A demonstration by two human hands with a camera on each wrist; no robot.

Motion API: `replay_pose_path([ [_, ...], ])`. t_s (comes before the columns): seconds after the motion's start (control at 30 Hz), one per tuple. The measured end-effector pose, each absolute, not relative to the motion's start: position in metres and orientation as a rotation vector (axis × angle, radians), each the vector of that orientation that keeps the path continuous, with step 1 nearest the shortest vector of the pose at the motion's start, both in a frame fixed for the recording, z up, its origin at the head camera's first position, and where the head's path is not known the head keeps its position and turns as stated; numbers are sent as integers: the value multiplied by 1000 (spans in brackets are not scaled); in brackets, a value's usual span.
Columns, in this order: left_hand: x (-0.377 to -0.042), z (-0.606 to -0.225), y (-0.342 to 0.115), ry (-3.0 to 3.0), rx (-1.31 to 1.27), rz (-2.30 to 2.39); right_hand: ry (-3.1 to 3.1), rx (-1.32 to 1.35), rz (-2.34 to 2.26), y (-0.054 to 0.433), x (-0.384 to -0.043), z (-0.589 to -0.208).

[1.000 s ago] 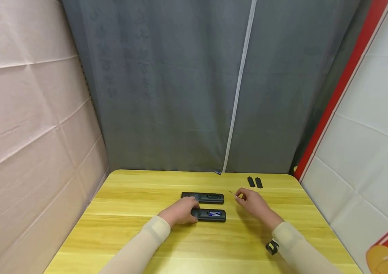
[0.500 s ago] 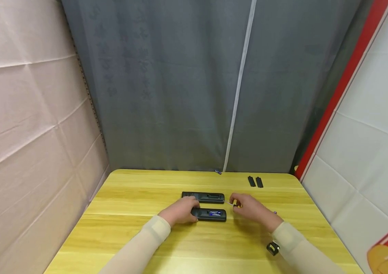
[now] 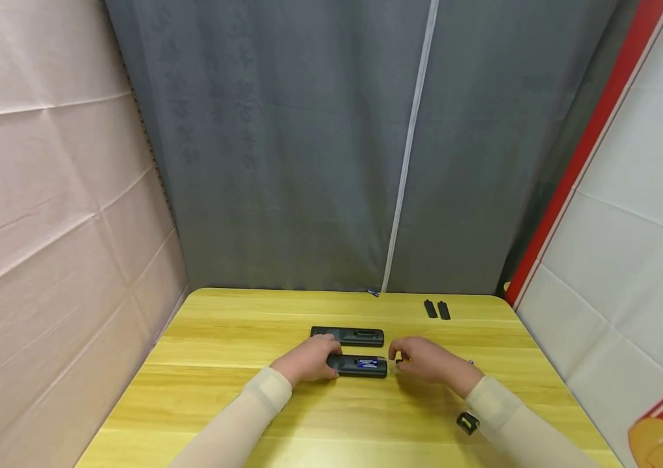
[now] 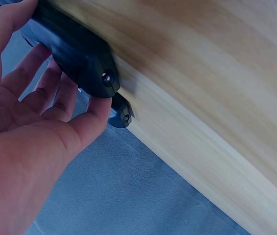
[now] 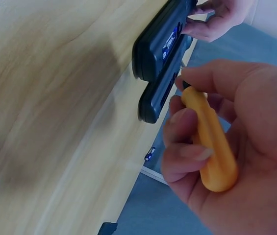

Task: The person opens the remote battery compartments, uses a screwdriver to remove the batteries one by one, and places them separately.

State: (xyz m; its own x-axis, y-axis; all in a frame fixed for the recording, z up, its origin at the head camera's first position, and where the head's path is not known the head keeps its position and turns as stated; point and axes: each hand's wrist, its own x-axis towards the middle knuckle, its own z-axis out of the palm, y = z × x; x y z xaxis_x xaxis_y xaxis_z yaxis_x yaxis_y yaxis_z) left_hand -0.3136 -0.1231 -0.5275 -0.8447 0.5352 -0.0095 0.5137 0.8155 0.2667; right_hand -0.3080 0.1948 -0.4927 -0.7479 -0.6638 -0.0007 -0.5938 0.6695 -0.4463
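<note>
My left hand [image 3: 306,359] grips the left end of the nearer black remote control [image 3: 374,373], fingers on one side and thumb on the other. This remote lies back up, and blue batteries [image 3: 368,364] show in its uncovered compartment. In my right hand [image 3: 425,357] is a screwdriver [image 5: 212,142] with an orange-yellow handle, pinched by thumb and fingers. Its thin shaft points left, the tip right at the nearer remote's right end. Just behind lies a second black remote control [image 3: 348,336], also back up, its compartment uncovered.
Two black battery covers [image 3: 444,311] lie side by side at the back right of the wooden table [image 3: 220,364]. A small blue battery [image 3: 372,292] rests at the table's back edge, before a grey curtain [image 3: 308,162]. White cloth walls flank both sides.
My right hand has moved nearer to me and slightly left, bringing the screwdriver from beside the farther remote to the nearer one's right end. The left hand has kept its hold.
</note>
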Motion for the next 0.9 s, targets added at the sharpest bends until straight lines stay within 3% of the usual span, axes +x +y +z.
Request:
replay_pose_path([
  [0.9,-310,-525,-122,2911,849,408,2695,-1145,-420,179,-314,-471],
])
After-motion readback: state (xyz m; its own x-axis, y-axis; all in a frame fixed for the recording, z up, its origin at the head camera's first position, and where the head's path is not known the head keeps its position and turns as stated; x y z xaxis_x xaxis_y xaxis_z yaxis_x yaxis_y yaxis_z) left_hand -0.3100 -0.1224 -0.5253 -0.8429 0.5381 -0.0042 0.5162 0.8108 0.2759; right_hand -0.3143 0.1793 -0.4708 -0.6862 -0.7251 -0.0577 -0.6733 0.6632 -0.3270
